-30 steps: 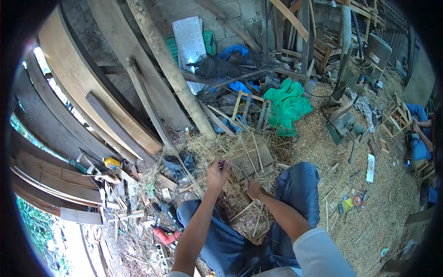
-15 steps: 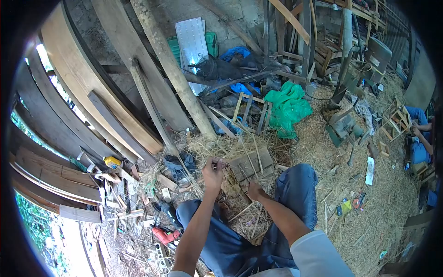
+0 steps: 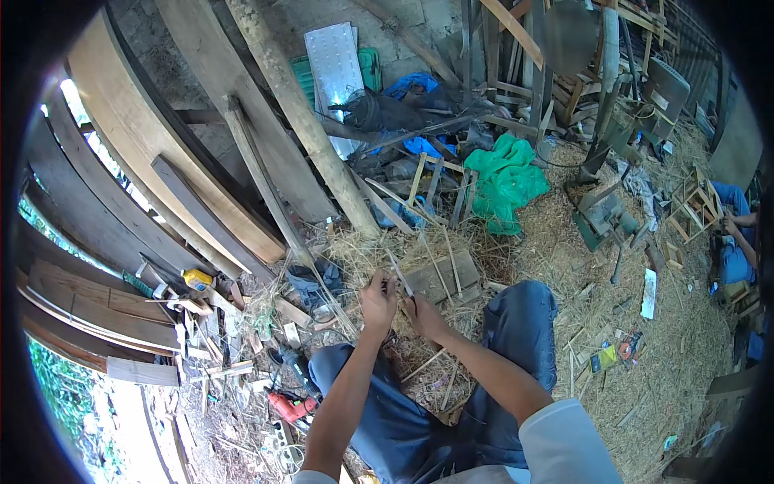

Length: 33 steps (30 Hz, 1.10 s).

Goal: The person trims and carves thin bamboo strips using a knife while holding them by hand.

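Note:
My left hand (image 3: 377, 302) is closed, fingers pinched round something small that I cannot make out. Close beside it, my right hand (image 3: 427, 317) grips a knife (image 3: 401, 274), its thin pale blade pointing up and away past the left fingers. Both hands are above the floor between my bent knees. Just beyond them lies a flat wooden block (image 3: 442, 277), with thin wood strips (image 3: 451, 260) resting across it.
A red power drill (image 3: 291, 406) and a yellow bottle (image 3: 196, 279) are at the left, near long leaning planks (image 3: 161, 137). Green netting (image 3: 505, 184) lies ahead. Shavings cover the floor. Another person (image 3: 735, 234) holds a small wooden frame (image 3: 694, 206) at far right.
My right hand has come up and left from beside the wooden block to my left hand, bringing the knife blade into clear view. The left hand has shifted slightly right.

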Each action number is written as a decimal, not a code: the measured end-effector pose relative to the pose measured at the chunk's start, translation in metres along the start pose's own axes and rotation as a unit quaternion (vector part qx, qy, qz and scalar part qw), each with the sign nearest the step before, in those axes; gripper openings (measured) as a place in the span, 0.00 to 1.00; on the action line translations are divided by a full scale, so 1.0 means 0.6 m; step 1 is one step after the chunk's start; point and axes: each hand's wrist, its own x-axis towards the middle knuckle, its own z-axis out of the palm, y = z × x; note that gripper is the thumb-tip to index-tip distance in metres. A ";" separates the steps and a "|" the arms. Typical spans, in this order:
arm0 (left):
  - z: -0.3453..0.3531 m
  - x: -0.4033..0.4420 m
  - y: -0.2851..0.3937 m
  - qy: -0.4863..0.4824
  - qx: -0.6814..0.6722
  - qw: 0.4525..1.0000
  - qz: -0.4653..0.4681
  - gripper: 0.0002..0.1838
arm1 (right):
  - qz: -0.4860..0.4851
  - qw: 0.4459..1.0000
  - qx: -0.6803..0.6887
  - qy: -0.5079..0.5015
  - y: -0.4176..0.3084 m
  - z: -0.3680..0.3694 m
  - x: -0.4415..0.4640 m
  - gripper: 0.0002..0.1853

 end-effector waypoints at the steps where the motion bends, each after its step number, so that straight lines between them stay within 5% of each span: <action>1: 0.002 0.000 -0.002 0.000 0.000 1.000 0.000 0.07 | -0.001 1.000 0.000 0.000 0.029 0.003 -0.006 0.15; 3: 0.002 0.003 -0.007 0.019 -0.136 0.990 -0.017 0.07 | 0.057 0.995 -0.074 -0.025 0.060 0.005 -0.021 0.16; 9: -0.009 -0.001 0.023 -0.005 0.001 1.000 -0.023 0.07 | 0.031 0.999 -0.031 -0.029 0.004 -0.007 -0.011 0.16; 14: 0.001 0.000 0.014 -0.004 -0.085 0.996 -0.003 0.07 | 0.084 0.980 -0.147 -0.100 0.144 0.033 -0.025 0.16; 17: -0.008 -0.001 0.022 -0.001 -0.076 0.997 0.000 0.07 | 0.100 0.976 -0.163 -0.104 0.077 0.022 -0.019 0.17; 19: -0.009 0.000 0.028 -0.010 -0.082 0.996 -0.015 0.08 | 0.013 1.000 -0.009 0.001 0.005 -0.010 -0.015 0.17; 22: -0.015 -0.002 0.021 -0.011 -0.050 0.999 0.015 0.07 | 0.016 0.999 0.037 -0.012 -0.017 -0.023 -0.015 0.17; 27: -0.020 -0.001 -0.002 -0.047 -0.171 0.984 -0.005 0.07 | 0.012 0.996 -0.074 -0.055 0.116 -0.001 -0.020 0.18; 33: -0.014 -0.004 -0.006 -0.066 -0.043 0.997 -0.002 0.07 | 0.029 0.997 -0.063 -0.044 0.041 -0.017 -0.033 0.18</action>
